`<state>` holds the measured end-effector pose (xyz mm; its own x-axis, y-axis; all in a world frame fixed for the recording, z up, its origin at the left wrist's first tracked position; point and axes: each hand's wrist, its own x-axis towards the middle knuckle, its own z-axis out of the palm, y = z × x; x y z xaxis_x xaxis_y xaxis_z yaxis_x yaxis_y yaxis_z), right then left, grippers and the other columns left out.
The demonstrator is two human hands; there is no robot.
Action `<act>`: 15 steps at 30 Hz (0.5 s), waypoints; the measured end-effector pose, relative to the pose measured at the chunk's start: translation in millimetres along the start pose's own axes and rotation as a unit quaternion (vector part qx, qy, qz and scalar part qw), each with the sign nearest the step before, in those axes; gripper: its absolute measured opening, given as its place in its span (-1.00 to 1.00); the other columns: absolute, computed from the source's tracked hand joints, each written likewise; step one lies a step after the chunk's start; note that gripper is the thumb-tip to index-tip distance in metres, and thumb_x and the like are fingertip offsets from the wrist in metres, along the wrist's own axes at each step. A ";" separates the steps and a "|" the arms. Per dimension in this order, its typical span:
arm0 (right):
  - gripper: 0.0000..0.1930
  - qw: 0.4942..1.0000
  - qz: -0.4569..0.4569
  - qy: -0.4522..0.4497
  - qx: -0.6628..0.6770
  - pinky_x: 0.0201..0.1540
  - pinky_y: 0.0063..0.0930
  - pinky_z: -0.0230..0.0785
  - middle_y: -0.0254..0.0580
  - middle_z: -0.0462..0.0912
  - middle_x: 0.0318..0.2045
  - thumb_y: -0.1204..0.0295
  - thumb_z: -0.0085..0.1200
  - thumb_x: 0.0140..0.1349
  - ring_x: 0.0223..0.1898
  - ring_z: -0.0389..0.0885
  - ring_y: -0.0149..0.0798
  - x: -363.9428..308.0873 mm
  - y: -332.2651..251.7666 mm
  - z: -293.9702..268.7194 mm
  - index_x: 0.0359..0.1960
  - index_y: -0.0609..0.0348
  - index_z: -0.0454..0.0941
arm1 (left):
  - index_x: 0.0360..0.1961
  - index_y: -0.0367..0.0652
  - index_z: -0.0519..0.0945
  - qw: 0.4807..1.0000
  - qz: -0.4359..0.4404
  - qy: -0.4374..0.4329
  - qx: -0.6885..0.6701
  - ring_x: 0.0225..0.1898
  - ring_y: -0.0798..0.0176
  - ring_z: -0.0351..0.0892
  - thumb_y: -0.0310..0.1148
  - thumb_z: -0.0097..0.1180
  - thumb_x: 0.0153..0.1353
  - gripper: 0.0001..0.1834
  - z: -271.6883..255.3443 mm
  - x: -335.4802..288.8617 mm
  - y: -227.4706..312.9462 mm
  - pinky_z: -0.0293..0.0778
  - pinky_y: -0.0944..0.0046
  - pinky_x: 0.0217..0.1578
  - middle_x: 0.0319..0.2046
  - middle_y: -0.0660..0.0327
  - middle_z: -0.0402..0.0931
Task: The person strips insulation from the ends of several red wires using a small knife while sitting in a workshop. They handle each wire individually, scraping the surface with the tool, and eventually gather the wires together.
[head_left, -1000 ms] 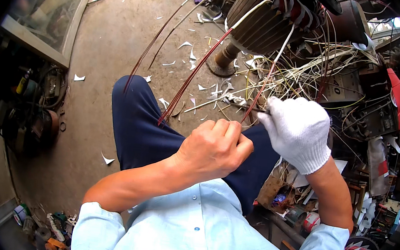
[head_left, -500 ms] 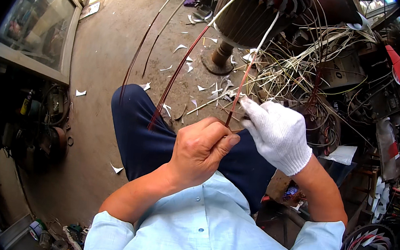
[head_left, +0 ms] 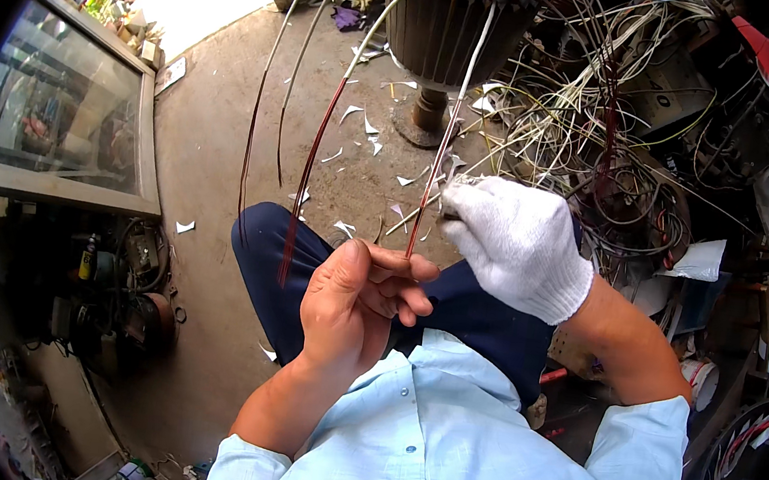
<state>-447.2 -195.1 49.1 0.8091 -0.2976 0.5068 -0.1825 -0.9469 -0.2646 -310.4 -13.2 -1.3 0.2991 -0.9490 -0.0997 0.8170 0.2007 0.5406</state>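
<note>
A ribbed motor stator (head_left: 450,37) stands on a metal post ahead of me. Long copper-red wire bundles in white sleeving hang from it toward me. My left hand (head_left: 350,298) is bare and palm up, with the thumb lifted and the fingers loosely curled. The tail of the right-hand wire bundle (head_left: 432,183) touches its index finger. My right hand (head_left: 523,247), in a white knitted glove, is closed in a pinch just right of that bundle. What its fingertips hold, if anything, is too small to tell. Another red wire bundle (head_left: 318,136) hangs over my left knee.
A tangle of pale wires (head_left: 563,118) lies to the right of the stator. White paper scraps (head_left: 370,127) litter the concrete floor. A glazed frame (head_left: 64,110) stands at left. Another wound stator (head_left: 748,467) sits at the lower right.
My left hand has turned from a closed grip on the wire's end to palm up, with its thumb lifted. My right hand stays pinched beside the wire. The view has shifted.
</note>
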 end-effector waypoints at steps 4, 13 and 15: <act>-0.86 0.992 0.104 0.069 -0.008 -0.38 -0.19 0.54 -0.13 0.62 -0.45 0.29 0.26 0.29 -0.41 0.70 -0.03 9.4 45.6 22.5 -0.23 0.03 0.63 | -0.01 -0.14 0.64 0.997 -0.028 -0.025 -0.063 -0.43 0.15 0.68 0.02 -0.40 0.66 -0.42 6.3 0.4 -2.8 0.47 0.27 -0.49 0.00 -0.05 0.64; -0.77 0.961 0.244 0.101 0.085 -0.29 -0.15 0.57 -0.06 0.70 -0.32 0.28 0.24 0.31 -0.30 0.74 0.04 -4.9 48.2 46.8 -0.08 0.08 0.66 | 0.09 -0.17 0.59 0.991 -0.027 -0.054 -0.123 -0.41 0.09 0.71 0.02 -0.44 0.67 -0.41 22.0 -4.0 -0.8 0.57 0.21 -0.44 0.08 -0.14 0.62; -0.71 0.948 0.276 0.114 0.113 -0.19 -0.07 0.57 0.05 0.73 -0.25 0.18 0.15 0.41 -0.23 0.74 0.14 -8.1 55.7 49.3 -0.12 0.18 0.63 | 0.10 -0.17 0.58 0.996 -0.022 -0.061 -0.062 -0.44 0.16 0.66 0.04 -0.45 0.67 -0.40 22.1 -4.0 0.0 0.46 0.27 -0.50 0.04 -0.08 0.61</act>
<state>-436.4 -239.5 -10.3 0.4796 -0.7824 0.3973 -0.3974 -0.5974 -0.6966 -322.6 -14.7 17.6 0.2055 -0.9785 -0.0159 0.8849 0.1789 0.4301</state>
